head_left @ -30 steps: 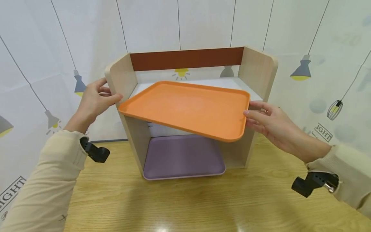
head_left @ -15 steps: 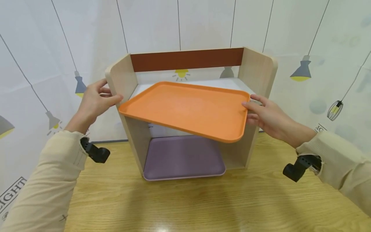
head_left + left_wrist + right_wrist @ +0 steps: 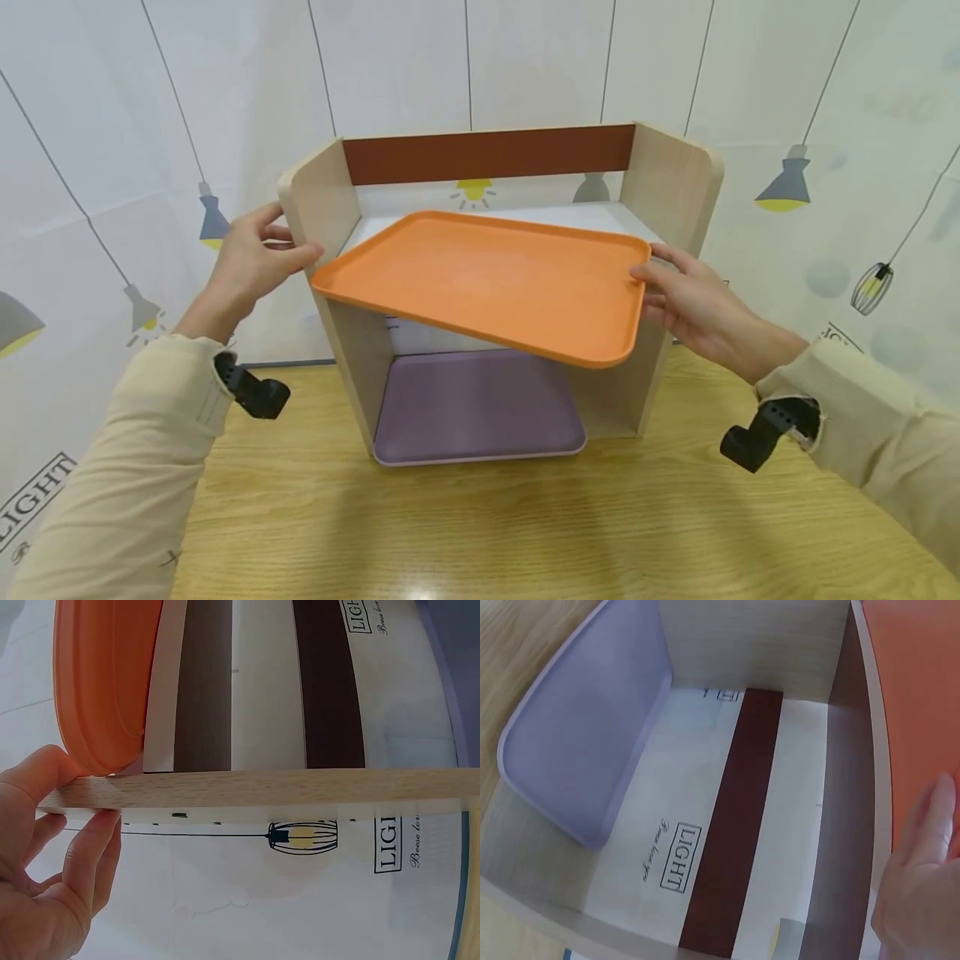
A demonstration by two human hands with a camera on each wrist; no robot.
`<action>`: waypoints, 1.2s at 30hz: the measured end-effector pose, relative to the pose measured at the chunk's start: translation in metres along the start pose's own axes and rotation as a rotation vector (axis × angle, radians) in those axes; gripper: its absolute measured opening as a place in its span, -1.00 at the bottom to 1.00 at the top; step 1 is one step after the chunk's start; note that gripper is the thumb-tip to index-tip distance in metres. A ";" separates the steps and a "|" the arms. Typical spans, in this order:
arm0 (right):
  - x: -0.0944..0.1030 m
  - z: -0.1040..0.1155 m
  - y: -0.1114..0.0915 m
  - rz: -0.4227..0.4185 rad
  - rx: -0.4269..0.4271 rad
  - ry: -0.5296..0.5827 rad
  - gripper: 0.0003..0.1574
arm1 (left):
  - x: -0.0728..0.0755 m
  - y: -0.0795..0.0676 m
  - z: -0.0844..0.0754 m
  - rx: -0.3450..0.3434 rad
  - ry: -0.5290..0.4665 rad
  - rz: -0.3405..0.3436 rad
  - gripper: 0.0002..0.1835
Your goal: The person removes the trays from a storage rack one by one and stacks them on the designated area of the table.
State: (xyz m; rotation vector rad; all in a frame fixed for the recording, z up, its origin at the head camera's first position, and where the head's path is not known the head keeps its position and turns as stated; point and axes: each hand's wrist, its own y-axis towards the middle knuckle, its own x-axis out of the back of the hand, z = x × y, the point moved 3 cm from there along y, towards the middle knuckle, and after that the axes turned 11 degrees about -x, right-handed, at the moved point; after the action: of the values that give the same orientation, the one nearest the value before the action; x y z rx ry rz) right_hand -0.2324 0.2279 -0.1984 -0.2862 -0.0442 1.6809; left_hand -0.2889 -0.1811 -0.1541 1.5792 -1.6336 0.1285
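Observation:
An orange tray [image 3: 487, 287] lies askew over the upper level of a small wooden shelf unit [image 3: 360, 367], its right front corner jutting past the front. My right hand [image 3: 701, 312] pinches the tray's right edge, thumb over the rim and fingers at the outer side and below. On the other side, my left hand [image 3: 251, 258] grips the front edge of the left side panel [image 3: 262, 787], with the thumb on the inner face and fingers outside. The tray's left corner sits right by that thumb. A purple tray [image 3: 480, 408] rests in the lower compartment, slightly past its front.
The shelf unit stands on a wooden table [image 3: 480, 533] against a wall covering [image 3: 540, 67] printed with lamps. A brown rail [image 3: 487, 154] spans the unit's back at the top. The right side panel [image 3: 671, 187] rises beside the orange tray.
My right hand has shifted up and back along the orange tray's right edge, and its forearm has swung inward. The left hand and both trays stay nearly where they were.

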 end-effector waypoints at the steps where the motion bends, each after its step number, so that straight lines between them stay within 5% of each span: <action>1: -0.001 0.000 -0.001 -0.003 0.007 0.008 -0.10 | 0.000 0.000 0.000 0.000 0.000 0.000 -0.31; 7: -0.001 -0.003 -0.006 -0.030 0.044 0.037 -0.19 | -0.001 0.000 0.000 0.002 -0.001 -0.001 -0.31; 14: 0.014 -0.006 -0.014 -0.012 0.051 0.174 -0.10 | -0.002 0.000 0.000 -0.005 -0.013 -0.003 -0.31; 21: 0.032 -0.009 -0.026 -0.019 0.052 0.183 -0.05 | -0.003 0.001 -0.001 -0.009 -0.010 0.000 -0.32; 36: 0.059 -0.019 -0.055 0.202 0.044 0.206 -0.26 | 0.000 -0.002 0.000 -0.007 -0.007 0.002 -0.33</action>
State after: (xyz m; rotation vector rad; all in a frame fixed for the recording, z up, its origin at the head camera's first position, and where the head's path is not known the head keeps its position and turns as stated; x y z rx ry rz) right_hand -0.1807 0.2904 -0.2153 -0.4413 0.1804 1.8415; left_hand -0.2876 -0.1819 -0.1547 1.5743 -1.6396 0.1179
